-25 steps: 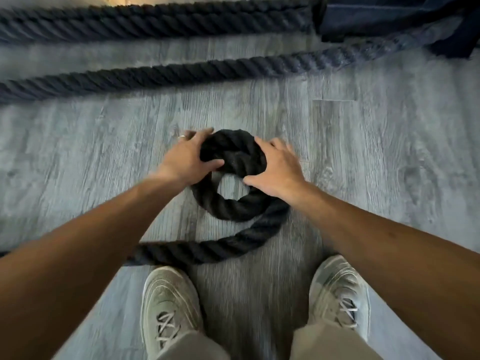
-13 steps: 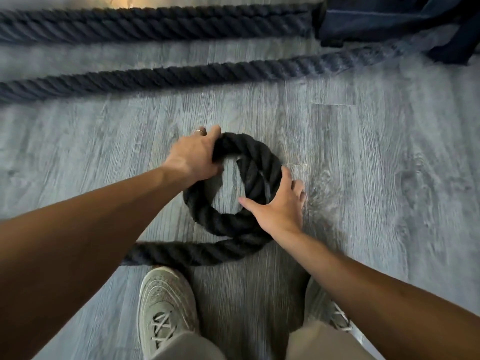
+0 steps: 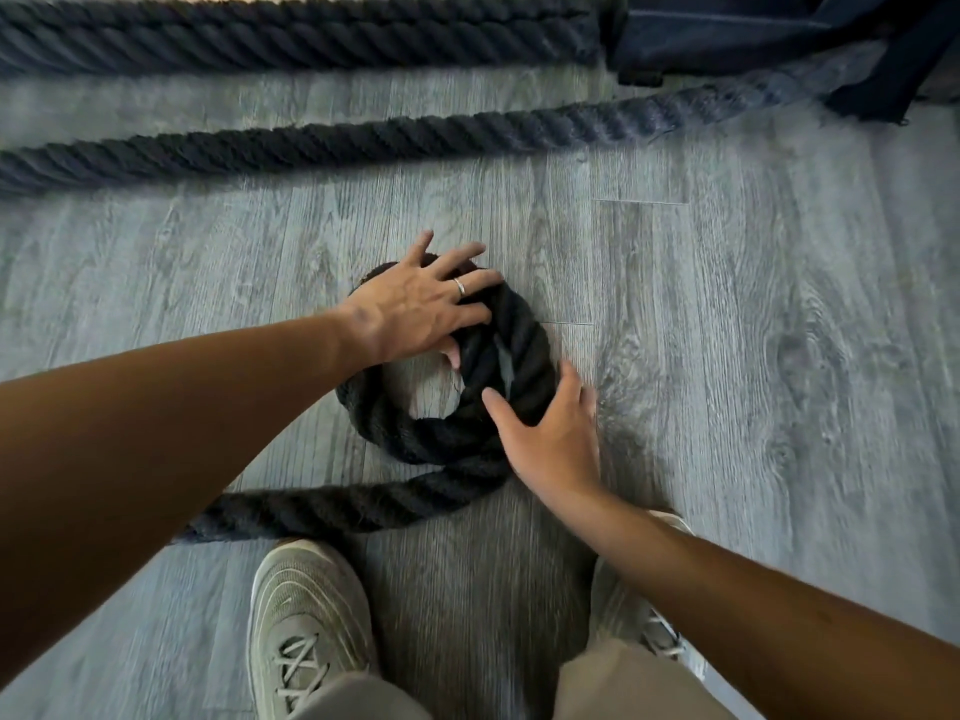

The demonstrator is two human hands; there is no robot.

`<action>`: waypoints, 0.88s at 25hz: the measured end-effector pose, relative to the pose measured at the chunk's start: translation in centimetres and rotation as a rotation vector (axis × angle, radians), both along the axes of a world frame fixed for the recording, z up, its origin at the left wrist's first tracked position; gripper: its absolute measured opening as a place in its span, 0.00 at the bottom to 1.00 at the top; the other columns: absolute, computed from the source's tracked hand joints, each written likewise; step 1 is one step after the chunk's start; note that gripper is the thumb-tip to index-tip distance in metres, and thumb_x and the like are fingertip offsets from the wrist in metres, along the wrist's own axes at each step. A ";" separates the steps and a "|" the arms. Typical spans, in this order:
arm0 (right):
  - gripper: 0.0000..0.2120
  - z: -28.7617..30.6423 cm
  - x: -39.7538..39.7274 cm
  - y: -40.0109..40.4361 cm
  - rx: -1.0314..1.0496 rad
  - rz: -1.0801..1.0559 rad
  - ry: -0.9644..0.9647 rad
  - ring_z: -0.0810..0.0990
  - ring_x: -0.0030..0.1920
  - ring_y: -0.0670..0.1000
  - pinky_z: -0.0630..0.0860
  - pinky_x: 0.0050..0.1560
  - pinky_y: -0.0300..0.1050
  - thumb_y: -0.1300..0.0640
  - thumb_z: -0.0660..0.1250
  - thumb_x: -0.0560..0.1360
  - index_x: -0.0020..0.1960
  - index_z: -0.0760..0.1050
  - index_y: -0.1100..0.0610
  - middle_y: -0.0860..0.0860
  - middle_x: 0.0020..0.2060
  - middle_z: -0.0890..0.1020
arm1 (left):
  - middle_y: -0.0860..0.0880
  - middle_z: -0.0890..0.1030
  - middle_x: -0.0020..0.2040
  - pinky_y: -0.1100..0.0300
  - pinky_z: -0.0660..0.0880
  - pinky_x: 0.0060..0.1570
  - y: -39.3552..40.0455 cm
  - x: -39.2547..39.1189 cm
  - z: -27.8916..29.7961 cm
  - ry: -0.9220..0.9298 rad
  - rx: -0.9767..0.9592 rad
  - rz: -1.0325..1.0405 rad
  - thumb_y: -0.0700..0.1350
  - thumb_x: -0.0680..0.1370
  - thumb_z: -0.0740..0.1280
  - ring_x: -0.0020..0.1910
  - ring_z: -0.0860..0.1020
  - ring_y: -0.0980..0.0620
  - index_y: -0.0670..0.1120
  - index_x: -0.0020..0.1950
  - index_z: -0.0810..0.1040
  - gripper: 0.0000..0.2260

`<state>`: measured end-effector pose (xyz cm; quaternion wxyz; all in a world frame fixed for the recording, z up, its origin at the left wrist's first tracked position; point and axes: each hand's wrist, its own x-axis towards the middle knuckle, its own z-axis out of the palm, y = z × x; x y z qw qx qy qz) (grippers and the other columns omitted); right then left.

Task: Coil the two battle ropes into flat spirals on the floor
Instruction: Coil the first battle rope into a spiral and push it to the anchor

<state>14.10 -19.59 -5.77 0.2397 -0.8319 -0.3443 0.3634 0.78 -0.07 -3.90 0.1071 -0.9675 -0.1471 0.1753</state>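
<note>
Hidden: the far arc of the rope loop (image 3: 415, 433) lies under the left hand (image 3: 415, 314); the rope tail (image 3: 337, 506) runs off behind the left forearm.
Loop: between the two hands, flat on the grey floor (image 3: 727, 381) (one turn so far).
Left hand: fingers spread, pressing down on the loop's far side.
Right hand (image 3: 556, 439): fingers fairly straight, laid against the loop's outer right edge, thumb on the rope.
Beyond the hands: two straight rope lengths (image 3: 311, 142); their ends are cut off.

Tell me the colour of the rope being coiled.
Black coiled rope, clearest in the head view.
</note>
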 end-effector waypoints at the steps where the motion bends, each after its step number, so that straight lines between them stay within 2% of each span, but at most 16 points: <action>1: 0.46 0.0 -0.6 -0.8 -0.029 -0.026 0.016 0.69 0.71 0.57 0.68 0.66 0.52 0.33 0.68 0.73 0.80 0.50 0.49 0.52 0.75 0.63 | 0.49 0.49 0.82 0.28 0.54 0.71 0.2 -0.1 0.0 0.014 0.013 -0.013 0.66 0.78 0.55 0.79 0.43 0.38 0.56 0.72 0.65 0.25; 4: 0.40 -0.1 -0.6 -0.6 -0.066 0.005 0.094 0.67 0.73 0.57 0.66 0.68 0.50 0.42 0.66 0.78 0.82 0.47 0.47 0.53 0.77 0.62 | 0.52 0.43 0.82 0.27 0.57 0.69 0.3 -0.9 -0.1 0.049 0.023 -0.006 0.69 0.77 0.48 0.79 0.41 0.36 0.53 0.67 0.64 0.27; 6: 0.40 0.0 1.3 1.8 -0.077 0.079 0.147 0.66 0.74 0.56 0.64 0.71 0.50 0.46 0.68 0.79 0.82 0.47 0.44 0.52 0.77 0.63 | 0.51 0.41 0.82 0.29 0.62 0.67 0.6 -2.4 -0.2 0.053 0.006 0.089 0.70 0.76 0.45 0.79 0.43 0.33 0.52 0.66 0.64 0.29; 9: 0.38 0.9 4.9 7.3 -0.042 0.216 0.121 0.69 0.73 0.54 0.66 0.74 0.52 0.47 0.71 0.77 0.81 0.56 0.46 0.52 0.75 0.68 | 0.52 0.41 0.82 0.30 0.70 0.60 0.1 -4.8 -0.4 -0.025 -0.151 0.441 0.72 0.75 0.47 0.76 0.52 0.30 0.50 0.64 0.66 0.31; 11: 0.34 1.9 6.2 10.4 0.011 0.195 0.056 0.73 0.69 0.56 0.71 0.70 0.53 0.45 0.72 0.76 0.78 0.64 0.51 0.54 0.70 0.73 | 0.51 0.47 0.82 0.35 0.76 0.52 -1.1 -5.0 -0.8 -0.173 -0.258 0.740 0.71 0.75 0.54 0.70 0.61 0.29 0.50 0.63 0.66 0.29; 13: 0.33 2.3 5.6 11.1 0.051 0.147 0.009 0.73 0.68 0.57 0.73 0.67 0.53 0.40 0.72 0.75 0.74 0.68 0.52 0.55 0.66 0.73 | 0.46 0.55 0.79 0.39 0.78 0.48 -2.5 -3.9 -0.9 -0.249 -0.247 0.969 0.70 0.76 0.57 0.64 0.66 0.30 0.50 0.64 0.66 0.28; 15: 0.46 2.3 3.7 8.8 -0.030 0.133 -0.019 0.64 0.72 0.60 0.70 0.69 0.58 0.31 0.73 0.68 0.78 0.59 0.47 0.54 0.70 0.65 | 0.41 0.58 0.77 0.42 0.79 0.46 -3.7 -3.0 -0.8 -0.202 -0.188 1.053 0.71 0.75 0.56 0.62 0.69 0.29 0.49 0.64 0.68 0.30; 17: 0.59 1.9 1.5 5.3 -0.159 0.125 -0.031 0.55 0.74 0.62 0.65 0.70 0.63 0.28 0.74 0.61 0.79 0.43 0.40 0.54 0.73 0.56 | 0.39 0.60 0.77 0.45 0.78 0.44 -5.0 -2.7 -0.5 -0.162 -0.140 1.043 0.73 0.75 0.56 0.58 0.74 0.30 0.47 0.65 0.69 0.33; 19: 0.61 1.2 0.2 3.3 -0.190 0.110 -0.062 0.53 0.74 0.64 0.64 0.70 0.65 0.34 0.77 0.62 0.78 0.35 0.37 0.55 0.73 0.54 | 0.37 0.64 0.76 0.49 0.76 0.39 -6.0 -3.0 -0.3 -0.151 -0.071 0.995 0.75 0.72 0.56 0.52 0.79 0.33 0.44 0.67 0.66 0.39; 21: 0.60 0.9 0.2 3.4 -0.165 0.081 -0.058 0.51 0.75 0.66 0.63 0.72 0.68 0.41 0.78 0.65 0.78 0.35 0.36 0.55 0.73 0.53 | 0.37 0.70 0.70 0.50 0.77 0.35 -6.0 -3.5 0.1 -0.149 -0.069 0.984 0.79 0.67 0.57 0.47 0.82 0.36 0.43 0.68 0.59 0.46; 22: 0.59 0.7 0.4 3.8 -0.144 0.075 -0.058 0.51 0.75 0.66 0.62 0.72 0.69 0.44 0.77 0.66 0.78 0.36 0.36 0.55 0.73 0.53 | 0.38 0.72 0.67 0.49 0.79 0.36 -5.4 -3.5 0.3 -0.149 -0.106 1.008 0.80 0.63 0.59 0.47 0.81 0.37 0.46 0.69 0.56 0.49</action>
